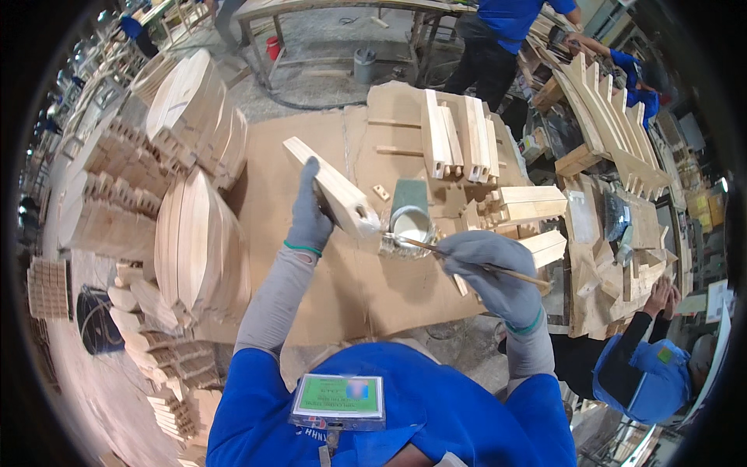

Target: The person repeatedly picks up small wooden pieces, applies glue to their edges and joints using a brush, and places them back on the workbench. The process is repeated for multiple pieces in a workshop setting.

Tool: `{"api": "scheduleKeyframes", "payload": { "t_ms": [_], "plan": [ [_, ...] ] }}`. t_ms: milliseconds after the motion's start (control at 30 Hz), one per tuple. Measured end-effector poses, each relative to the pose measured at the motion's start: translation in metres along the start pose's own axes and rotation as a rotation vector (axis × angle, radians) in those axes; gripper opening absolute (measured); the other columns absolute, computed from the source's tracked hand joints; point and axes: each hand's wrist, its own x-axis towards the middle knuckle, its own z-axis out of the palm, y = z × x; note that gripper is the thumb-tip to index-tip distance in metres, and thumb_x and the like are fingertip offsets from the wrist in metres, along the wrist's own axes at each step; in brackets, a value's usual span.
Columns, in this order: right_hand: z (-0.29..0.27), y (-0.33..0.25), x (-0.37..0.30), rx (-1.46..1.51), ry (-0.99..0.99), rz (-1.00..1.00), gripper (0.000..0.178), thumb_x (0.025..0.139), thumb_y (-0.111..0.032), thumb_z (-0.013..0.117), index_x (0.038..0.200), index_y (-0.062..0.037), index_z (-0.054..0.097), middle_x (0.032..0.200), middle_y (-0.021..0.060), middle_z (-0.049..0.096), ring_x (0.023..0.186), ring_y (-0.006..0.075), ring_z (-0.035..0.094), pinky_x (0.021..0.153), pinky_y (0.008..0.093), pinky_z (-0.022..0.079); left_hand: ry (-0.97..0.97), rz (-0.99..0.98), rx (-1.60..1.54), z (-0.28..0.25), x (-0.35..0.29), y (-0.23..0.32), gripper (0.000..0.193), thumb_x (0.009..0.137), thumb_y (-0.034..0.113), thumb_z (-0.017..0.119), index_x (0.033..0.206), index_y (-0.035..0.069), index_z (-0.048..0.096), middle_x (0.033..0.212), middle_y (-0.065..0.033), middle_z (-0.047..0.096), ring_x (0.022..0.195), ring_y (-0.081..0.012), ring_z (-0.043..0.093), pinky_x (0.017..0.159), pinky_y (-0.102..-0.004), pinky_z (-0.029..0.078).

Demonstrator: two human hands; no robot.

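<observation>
My gloved left hand (310, 214) is closed around a pale wooden block (333, 185), tilted, with oval slots in its near end. In my gloved right hand (498, 272) is a thin wooden stick (520, 276), gripped like a pen. Its tip reaches left over a cup of white liquid (410, 223), close to the block's slotted end; whether the tip touches the block or is a brush, I cannot tell. A green flat piece (411, 193) stands against the cup's far side. One small wooden piece (380, 192) lies left of it.
Cardboard (288, 303) covers the work surface. Tall stacks of curved wooden parts (204, 241) line its left side. Slotted blocks (459, 140) rest on strips at the back, with more blocks (529, 204) at right. Co-workers in blue (510, 31) are at the back and lower right (646, 373).
</observation>
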Motion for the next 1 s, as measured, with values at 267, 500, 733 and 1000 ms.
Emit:
{"api": "scheduleKeyframes", "payload": {
  "t_ms": [267, 500, 733, 1000],
  "plan": [
    [-0.073, 0.071, -0.039, 0.35, 0.688, 0.218, 0.016, 0.079, 0.012, 0.059, 0.091, 0.0034, 0.055, 0.097, 0.0203, 0.064, 0.086, 0.0239, 0.066, 0.078, 0.0334, 0.056, -0.284, 0.006, 0.097, 0.075, 0.132, 0.023, 0.062, 0.08, 0.028, 0.063, 0.13, -0.001, 0.043, 0.116, -0.0183, 0.056, 0.107, -0.0334, 0.057, 0.094, -0.0486, 0.047],
    [-0.113, 0.115, -0.05, -0.181, 0.521, 0.261, 0.005, 0.083, 0.002, 0.061, 0.088, 0.0001, 0.062, 0.087, 0.0097, 0.062, 0.079, 0.0212, 0.061, 0.07, 0.0318, 0.05, -0.198, -0.151, 0.736, 0.116, 0.248, -0.071, 0.044, 0.076, 0.018, 0.066, 0.113, -0.003, 0.056, 0.096, -0.0154, 0.063, 0.088, -0.0261, 0.063, 0.074, -0.0386, 0.053],
    [-0.15, 0.133, -0.064, -0.394, 0.466, 0.204, 0.008, 0.082, 0.001, 0.065, 0.089, 0.0, 0.06, 0.085, 0.0101, 0.061, 0.077, 0.0252, 0.06, 0.068, 0.0323, 0.049, -0.228, 0.439, 1.149, 0.102, 0.302, -0.105, 0.039, 0.072, 0.018, 0.071, 0.104, -0.002, 0.062, 0.087, -0.0111, 0.063, 0.081, -0.0198, 0.059, 0.072, -0.0335, 0.048],
    [-0.146, 0.164, -0.089, -0.159, 0.653, 0.436, 0.003, 0.087, 0.001, 0.053, 0.088, 0.0021, 0.056, 0.084, 0.0103, 0.057, 0.069, 0.0147, 0.058, 0.063, 0.0258, 0.049, -0.34, 1.25, 1.994, 0.146, 0.27, -0.004, 0.033, 0.072, 0.005, 0.065, 0.105, 0.008, 0.06, 0.103, -0.0102, 0.063, 0.096, -0.0288, 0.06, 0.078, -0.0401, 0.048]
  ]
}}
